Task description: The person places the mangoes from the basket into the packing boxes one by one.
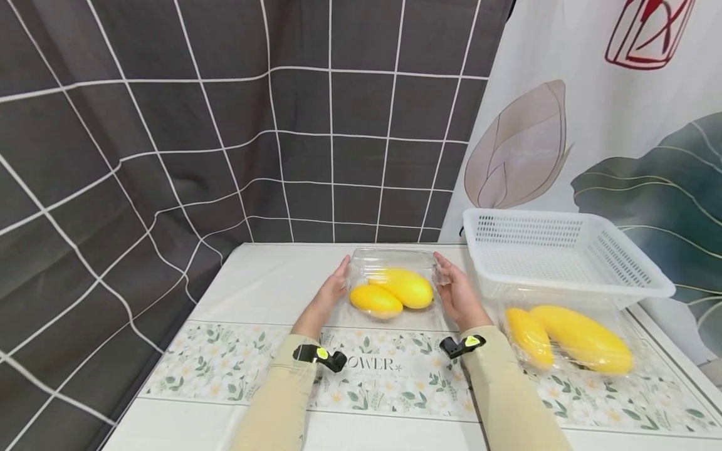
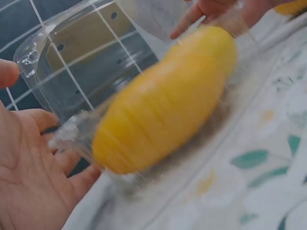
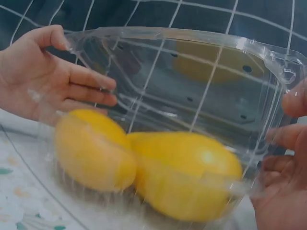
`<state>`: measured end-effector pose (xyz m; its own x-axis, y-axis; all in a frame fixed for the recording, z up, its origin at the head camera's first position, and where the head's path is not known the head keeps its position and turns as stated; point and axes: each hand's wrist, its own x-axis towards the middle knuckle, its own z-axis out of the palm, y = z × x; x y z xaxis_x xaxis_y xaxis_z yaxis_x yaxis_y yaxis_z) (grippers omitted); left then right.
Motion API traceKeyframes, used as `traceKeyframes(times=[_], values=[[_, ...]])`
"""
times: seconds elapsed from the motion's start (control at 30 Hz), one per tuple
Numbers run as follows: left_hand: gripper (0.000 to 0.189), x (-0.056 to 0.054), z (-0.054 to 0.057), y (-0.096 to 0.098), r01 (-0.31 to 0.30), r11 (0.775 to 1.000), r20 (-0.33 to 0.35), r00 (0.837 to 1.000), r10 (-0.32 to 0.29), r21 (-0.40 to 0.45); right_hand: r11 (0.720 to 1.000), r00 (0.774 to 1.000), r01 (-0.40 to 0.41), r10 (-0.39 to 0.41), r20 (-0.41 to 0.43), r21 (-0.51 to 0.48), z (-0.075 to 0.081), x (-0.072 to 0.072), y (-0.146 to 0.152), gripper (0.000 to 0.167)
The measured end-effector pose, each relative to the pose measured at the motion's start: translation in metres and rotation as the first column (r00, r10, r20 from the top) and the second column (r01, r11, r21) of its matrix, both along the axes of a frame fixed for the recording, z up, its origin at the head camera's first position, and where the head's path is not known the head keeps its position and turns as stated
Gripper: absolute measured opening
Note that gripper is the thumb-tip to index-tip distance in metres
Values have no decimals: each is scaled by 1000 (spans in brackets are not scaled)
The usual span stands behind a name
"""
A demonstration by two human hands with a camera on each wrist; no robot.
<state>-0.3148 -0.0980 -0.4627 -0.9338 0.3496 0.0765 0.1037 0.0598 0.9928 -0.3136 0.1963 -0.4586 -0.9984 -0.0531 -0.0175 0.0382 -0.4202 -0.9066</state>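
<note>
A clear plastic clamshell box (image 1: pixel 395 255) stands on the table before me, holding two yellow mangoes (image 1: pixel 406 288) side by side. Its lid (image 3: pixel 158 81), pierced with small holes, is raised at the back. My left hand (image 1: pixel 331 291) is at the box's left side, thumb at the lid's corner and fingers extended along the plastic. On the opposite side, my right hand (image 1: pixel 455 293) has its thumb at the other lid corner and its index finger touching the side. Both palms face inward.
To the right lies another clear plastic box (image 1: pixel 606 307) with two mangoes (image 1: pixel 581 338) inside. Behind it stands a white perforated basket (image 1: pixel 570 288). A floral runner (image 1: pixel 225 363) crosses the white table. Dark gridded cloth (image 1: pixel 361 156) hangs at the back and left.
</note>
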Motion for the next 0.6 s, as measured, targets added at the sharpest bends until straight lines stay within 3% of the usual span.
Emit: traceKeyframes(times=[0.23, 0.47, 0.6], values=[[78, -1, -13, 0, -22, 996, 1, 1000, 22, -86, 999, 1000, -20, 20, 3, -31, -10, 0, -2, 69], [81, -7, -17, 3, 63, 998, 33, 997, -64, 26, 1000, 992, -13, 11, -129, -18, -23, 1, -2, 81], [85, -5, -17, 4, 36, 998, 35, 999, -34, -51, 1000, 980, -26, 22, -199, -17, -28, 3, -3, 85]])
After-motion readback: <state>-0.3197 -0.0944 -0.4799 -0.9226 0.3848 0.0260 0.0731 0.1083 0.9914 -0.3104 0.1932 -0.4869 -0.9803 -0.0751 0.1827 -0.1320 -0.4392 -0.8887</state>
